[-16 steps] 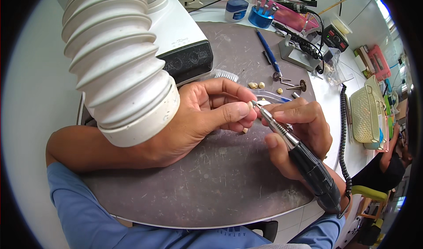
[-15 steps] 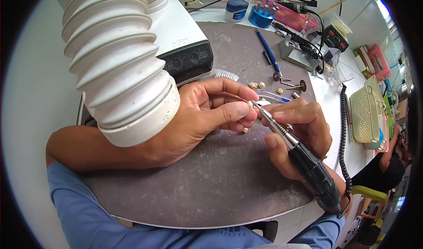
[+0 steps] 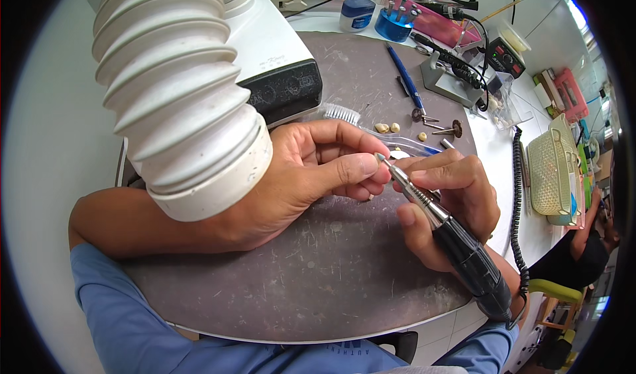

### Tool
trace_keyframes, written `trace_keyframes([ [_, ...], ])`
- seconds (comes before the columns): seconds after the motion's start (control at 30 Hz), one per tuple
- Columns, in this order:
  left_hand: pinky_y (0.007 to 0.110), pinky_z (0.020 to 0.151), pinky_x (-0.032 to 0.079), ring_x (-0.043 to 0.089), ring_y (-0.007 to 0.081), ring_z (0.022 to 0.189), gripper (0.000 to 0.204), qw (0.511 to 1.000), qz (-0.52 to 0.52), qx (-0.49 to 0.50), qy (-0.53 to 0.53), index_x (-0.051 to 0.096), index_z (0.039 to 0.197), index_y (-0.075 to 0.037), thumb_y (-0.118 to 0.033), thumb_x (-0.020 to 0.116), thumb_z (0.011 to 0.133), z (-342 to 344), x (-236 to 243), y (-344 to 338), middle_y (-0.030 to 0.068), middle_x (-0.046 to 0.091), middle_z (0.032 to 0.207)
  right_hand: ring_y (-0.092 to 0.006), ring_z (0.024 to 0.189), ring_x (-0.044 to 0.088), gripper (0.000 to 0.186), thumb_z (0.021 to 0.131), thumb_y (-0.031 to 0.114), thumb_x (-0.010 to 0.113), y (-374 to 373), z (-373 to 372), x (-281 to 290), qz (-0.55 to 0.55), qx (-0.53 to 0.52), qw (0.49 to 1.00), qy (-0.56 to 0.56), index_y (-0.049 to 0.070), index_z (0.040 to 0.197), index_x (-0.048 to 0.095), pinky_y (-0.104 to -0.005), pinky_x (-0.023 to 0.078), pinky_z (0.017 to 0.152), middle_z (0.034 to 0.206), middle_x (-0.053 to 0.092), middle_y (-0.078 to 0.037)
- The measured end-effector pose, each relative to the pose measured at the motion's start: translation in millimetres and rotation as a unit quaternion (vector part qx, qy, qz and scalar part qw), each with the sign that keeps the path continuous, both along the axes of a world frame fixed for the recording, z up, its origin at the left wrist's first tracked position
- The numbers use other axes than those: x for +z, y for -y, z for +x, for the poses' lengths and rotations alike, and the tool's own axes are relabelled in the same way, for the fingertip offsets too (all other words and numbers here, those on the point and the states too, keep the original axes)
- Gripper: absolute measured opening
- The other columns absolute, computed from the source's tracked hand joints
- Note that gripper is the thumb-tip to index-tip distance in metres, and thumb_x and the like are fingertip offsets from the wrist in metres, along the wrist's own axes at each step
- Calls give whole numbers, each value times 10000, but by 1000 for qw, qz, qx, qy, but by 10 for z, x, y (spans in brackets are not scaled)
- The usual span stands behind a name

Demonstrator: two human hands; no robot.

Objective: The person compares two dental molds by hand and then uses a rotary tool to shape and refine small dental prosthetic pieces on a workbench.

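Note:
My left hand [image 3: 311, 165] pinches a small cream tooth-shaped crown [image 3: 377, 161] between thumb and fingertips, which hide most of it. In my right hand [image 3: 457, 188] is a black and silver rotary handpiece [image 3: 457, 241], held like a pen. Its small pointed bit [image 3: 382, 158] meets the crown at my left fingertips. Several similar cream pieces [image 3: 381, 128] lie on the brown-grey mat [image 3: 298, 281] beyond my hands. Part of another shows just below my left fingers. A clear-handled brush [image 3: 341, 114] rests behind my left hand.
A white ribbed hose [image 3: 175, 109] hangs over my left forearm, beside a white and black box [image 3: 281, 86]. Beyond lie a blue pen-like tool [image 3: 405, 76], brown discs on shanks [image 3: 456, 129] and a blue bur holder [image 3: 395, 26]. A coiled cord [image 3: 515, 202] and woven basket [image 3: 548, 168] stand right.
My left fingertips have turned the crown slightly, so less of it shows. The handpiece bit has shifted a little against it. Both hands otherwise keep their places.

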State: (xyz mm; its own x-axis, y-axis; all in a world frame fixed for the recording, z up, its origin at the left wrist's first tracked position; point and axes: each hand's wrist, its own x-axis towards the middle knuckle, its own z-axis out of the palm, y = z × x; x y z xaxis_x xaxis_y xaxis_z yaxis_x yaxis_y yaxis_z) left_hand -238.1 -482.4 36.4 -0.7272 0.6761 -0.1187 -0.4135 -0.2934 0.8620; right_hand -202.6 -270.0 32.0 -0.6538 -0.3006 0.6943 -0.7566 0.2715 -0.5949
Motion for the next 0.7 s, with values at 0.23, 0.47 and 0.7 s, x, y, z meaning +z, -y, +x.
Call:
trace_keyframes([
  [0.23, 263, 883, 532, 651, 153, 987, 211, 1000, -6, 5, 12, 559, 1126, -8, -94, 617, 942, 13, 53, -4, 115, 665, 1051, -264, 895, 671, 270, 885, 97, 652, -58, 39, 36, 49, 17, 998, 29, -36, 1035, 473, -341, 520, 817, 918, 613, -189],
  [0.47, 266, 886, 535, 653, 158, 1003, 184, 1000, 1, 10, 11, 554, 1103, -16, -79, 616, 942, 14, 10, -9, 113, 667, 1052, -289, 933, 678, 265, 882, 82, 648, -74, 29, 47, 77, 27, 997, 19, -39, 1037, 470, -345, 525, 823, 923, 620, -193],
  [0.7, 264, 879, 535, 652, 154, 995, 173, 1000, -6, 4, 13, 561, 1072, -18, -83, 636, 930, 6, 24, 2, 108, 663, 1058, -286, 950, 674, 267, 880, 84, 653, -71, 38, 54, 78, 39, 996, 17, -40, 1034, 474, -334, 522, 817, 947, 624, -205],
])
